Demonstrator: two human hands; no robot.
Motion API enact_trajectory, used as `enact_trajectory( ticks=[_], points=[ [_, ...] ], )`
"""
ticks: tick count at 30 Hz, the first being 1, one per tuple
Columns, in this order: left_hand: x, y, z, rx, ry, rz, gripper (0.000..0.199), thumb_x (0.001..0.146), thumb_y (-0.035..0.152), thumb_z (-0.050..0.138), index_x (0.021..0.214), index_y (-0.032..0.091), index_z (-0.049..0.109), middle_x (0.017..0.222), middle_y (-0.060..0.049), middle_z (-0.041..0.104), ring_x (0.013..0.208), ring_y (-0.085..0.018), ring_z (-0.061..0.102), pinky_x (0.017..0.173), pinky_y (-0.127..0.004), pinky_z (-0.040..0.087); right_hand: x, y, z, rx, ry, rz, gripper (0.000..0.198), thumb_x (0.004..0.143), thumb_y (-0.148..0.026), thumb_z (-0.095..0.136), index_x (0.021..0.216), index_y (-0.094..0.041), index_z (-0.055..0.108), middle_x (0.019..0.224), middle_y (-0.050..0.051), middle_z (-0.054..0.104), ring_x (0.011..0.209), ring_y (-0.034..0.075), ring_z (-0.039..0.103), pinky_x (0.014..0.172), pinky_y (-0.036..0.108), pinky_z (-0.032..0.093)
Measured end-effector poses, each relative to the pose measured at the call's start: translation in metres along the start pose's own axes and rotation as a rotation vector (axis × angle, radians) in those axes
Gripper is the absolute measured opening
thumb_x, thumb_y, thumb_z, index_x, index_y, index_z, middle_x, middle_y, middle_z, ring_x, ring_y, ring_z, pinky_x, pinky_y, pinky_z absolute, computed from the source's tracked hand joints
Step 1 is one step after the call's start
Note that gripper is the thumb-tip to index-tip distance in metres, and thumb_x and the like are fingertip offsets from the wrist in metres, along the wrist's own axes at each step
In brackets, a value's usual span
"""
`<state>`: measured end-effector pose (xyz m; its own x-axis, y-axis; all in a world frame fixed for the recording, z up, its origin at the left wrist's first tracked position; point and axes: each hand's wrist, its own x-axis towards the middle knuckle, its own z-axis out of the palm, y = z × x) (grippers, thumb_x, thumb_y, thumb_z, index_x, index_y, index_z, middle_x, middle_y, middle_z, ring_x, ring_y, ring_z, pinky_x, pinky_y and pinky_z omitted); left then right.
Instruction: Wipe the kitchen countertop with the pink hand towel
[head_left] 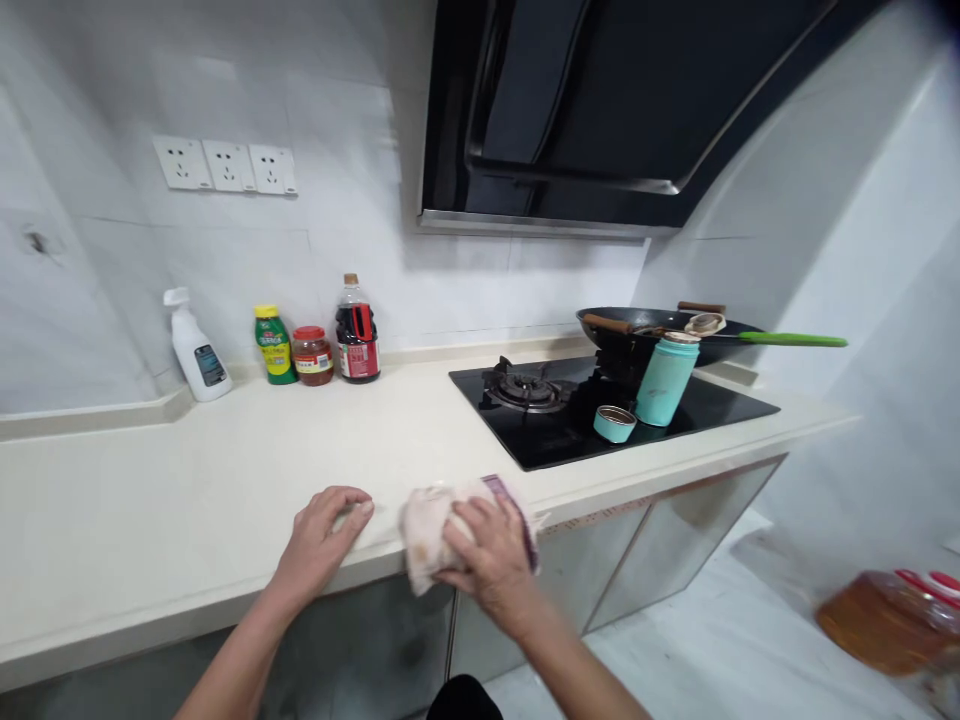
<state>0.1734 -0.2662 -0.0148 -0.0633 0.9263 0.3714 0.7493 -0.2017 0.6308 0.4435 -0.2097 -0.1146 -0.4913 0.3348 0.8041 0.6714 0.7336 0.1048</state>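
My right hand (491,555) presses a crumpled pale cloth (429,525) with a purple edge against the front edge of the white countertop (225,480). Part of the cloth hangs down over that edge. To the left, my left hand (324,535) rests at the counter's edge with its fingers curled and the thumb close to the fingertips; I make out nothing in it. A small gap separates this hand from the cloth.
A black gas stove (540,430) carries a wok (592,320), a turquoise flask (667,385) and its cup-like lid (615,424). Along the wall stand a spray bottle (196,350), a green bottle (275,350), a red-lidded jar (313,358) and a dark sauce bottle (358,335). A range hood (600,110) overhangs the stove.
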Motion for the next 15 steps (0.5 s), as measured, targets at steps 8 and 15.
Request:
enact_trajectory(
  ticks=[8,15],
  points=[
    [-0.004,0.004,0.001,-0.092,0.021,-0.023,0.039,0.092,0.057,0.046,0.095,0.025,0.069,0.106,-0.005,0.073,0.108,-0.026,0.065,0.102,-0.046,0.047,-0.058,0.165,-0.060,-0.060,-0.134,0.104,0.050,0.096,-0.053,0.063,0.131,-0.019,0.055,0.134,0.018,0.060,0.126,0.040,0.054,0.101,0.056,0.045],
    [-0.009,-0.001,0.009,-0.184,0.121,-0.041,0.037,0.093,0.054,0.046,0.093,0.025,0.068,0.106,-0.006,0.073,0.109,-0.025,0.064,0.092,-0.038,0.050,-0.037,0.123,-0.041,-0.035,-0.365,0.075,0.053,0.099,-0.047,0.055,0.146,-0.020,0.055,0.149,0.014,0.052,0.137,0.038,0.046,0.110,0.059,0.042]
  ],
)
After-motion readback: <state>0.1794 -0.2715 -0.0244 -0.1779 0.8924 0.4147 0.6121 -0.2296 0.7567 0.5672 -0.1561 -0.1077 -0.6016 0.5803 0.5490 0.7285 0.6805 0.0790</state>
